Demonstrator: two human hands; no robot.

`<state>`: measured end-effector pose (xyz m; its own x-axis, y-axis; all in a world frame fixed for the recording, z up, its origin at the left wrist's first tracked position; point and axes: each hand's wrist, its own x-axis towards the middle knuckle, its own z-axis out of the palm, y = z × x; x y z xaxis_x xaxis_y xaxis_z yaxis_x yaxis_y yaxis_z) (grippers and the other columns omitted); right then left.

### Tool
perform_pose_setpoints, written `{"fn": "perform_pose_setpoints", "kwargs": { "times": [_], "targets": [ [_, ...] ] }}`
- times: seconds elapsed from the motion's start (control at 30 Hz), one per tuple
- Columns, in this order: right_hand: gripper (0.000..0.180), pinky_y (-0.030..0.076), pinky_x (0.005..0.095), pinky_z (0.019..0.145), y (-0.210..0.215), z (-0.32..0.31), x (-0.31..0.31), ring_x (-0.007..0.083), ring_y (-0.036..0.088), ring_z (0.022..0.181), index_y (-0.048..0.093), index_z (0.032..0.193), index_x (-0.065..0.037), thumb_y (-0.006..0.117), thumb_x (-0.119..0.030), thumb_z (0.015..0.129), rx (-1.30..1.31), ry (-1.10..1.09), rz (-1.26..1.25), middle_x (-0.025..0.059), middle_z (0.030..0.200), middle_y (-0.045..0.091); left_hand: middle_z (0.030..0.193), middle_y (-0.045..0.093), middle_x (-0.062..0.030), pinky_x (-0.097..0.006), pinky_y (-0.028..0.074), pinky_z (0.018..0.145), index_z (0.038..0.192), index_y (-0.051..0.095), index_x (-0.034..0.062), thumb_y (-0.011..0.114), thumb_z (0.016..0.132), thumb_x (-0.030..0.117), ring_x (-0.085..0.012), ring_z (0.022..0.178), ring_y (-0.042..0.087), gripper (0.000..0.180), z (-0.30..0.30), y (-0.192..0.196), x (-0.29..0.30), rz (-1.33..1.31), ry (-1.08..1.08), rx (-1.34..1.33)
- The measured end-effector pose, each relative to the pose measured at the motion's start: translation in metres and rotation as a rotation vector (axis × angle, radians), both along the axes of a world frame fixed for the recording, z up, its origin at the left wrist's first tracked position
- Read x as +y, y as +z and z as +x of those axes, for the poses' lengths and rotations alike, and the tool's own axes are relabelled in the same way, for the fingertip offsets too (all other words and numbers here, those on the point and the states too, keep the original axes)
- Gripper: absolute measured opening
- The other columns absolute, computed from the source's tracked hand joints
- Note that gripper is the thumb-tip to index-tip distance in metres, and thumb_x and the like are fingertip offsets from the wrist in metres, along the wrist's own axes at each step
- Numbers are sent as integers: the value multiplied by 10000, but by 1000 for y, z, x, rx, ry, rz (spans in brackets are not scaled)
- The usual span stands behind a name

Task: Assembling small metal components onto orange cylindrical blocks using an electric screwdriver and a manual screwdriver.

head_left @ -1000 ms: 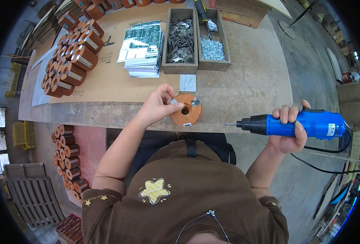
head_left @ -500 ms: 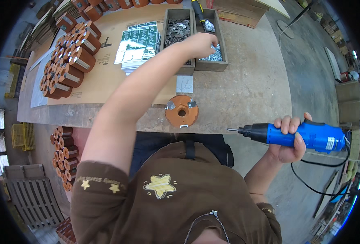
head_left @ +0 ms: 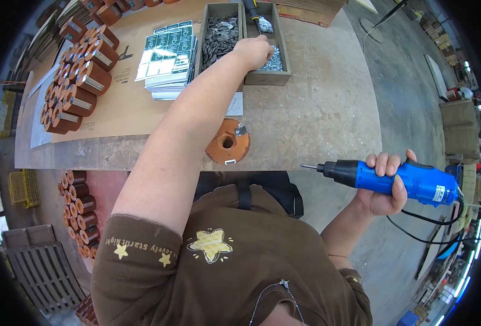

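Note:
My left hand (head_left: 254, 52) reaches over the right-hand wooden box (head_left: 267, 79). Its fingers curl down beside small silvery screws (head_left: 275, 62); the fingertips are partly hidden, so what they pinch does not show. My right hand (head_left: 384, 190) is wrapped around a blue electric screwdriver (head_left: 422, 182), its bit pointing left, just off the table's front edge. An orange-brown round spool (head_left: 238, 146) with a centre hole lies near that edge, a small metal piece (head_left: 241, 130) on its top. My left forearm covers part of its left side.
Thin grey metal pieces (head_left: 221, 38) fill the adjoining box. A hand tool with a black-and-yellow handle (head_left: 251, 8) leans in the right box. Left of them stand a stack of green-and-white printed sheets (head_left: 170, 60) and several orange-brown spools (head_left: 94, 77). A black cable (head_left: 430, 221) trails from the screwdriver.
The whole view has shifted, so the table and boxes appear further left and higher. My left forearm now overlaps the spool's left side. The screwdriver stays in my right hand.

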<state>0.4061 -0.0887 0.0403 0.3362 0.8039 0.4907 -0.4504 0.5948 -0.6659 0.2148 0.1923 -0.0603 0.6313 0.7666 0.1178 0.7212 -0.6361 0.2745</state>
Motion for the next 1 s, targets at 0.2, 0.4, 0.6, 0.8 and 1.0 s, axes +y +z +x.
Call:
{"fn": "perform_pose_setpoints", "kwargs": {
  "times": [0.2, 0.4, 0.6, 0.8, 1.0],
  "targets": [
    [517, 423, 393, 703, 2, -2, 2, 190, 491, 698, 301, 1216, -17, 476, -107, 738, -11, 20, 23, 95, 792, 504, 804, 567, -56, -327, 435, 681, 718, 586, 92, 614, 710, 131, -231, 779, 552, 48, -4, 15, -14, 3, 101, -343],
    [514, 399, 394, 744, 11, -5, 10, 182, 479, 747, 312, 1220, -37, 484, -127, 744, 9, 43, 103, 78, 818, 503, 756, 573, -44, -206, 416, 571, 841, 527, 29, 568, 806, 116, -94, 644, 529, 102, -37, 73, -91, -682, 148, -1029],
    [523, 371, 386, 748, 28, -33, 32, 165, 472, 751, 317, 1220, -56, 494, -136, 735, 70, 160, 285, 44, 811, 491, 783, 599, -64, -243, 464, 588, 906, 570, 31, 553, 813, 76, -121, 661, 557, 105, -82, 58, -184, -1265, 94, -1609],
    [542, 387, 386, 756, 29, -72, 41, 162, 471, 737, 290, 1248, -74, 496, -161, 754, 60, 259, 281, 41, 813, 478, 766, 587, -67, -299, 443, 595, 939, 551, 38, 519, 842, 134, -153, 636, 547, 140, -92, 48, -217, -1461, -46, -1732],
    [557, 402, 400, 736, 26, -85, 37, 170, 472, 717, 275, 1264, -74, 492, -156, 757, 37, 275, 243, 52, 804, 469, 746, 584, -69, -276, 468, 596, 913, 546, 11, 518, 844, 123, -138, 633, 557, 134, -103, 53, -219, -1376, -38, -1619]
  ]
}}
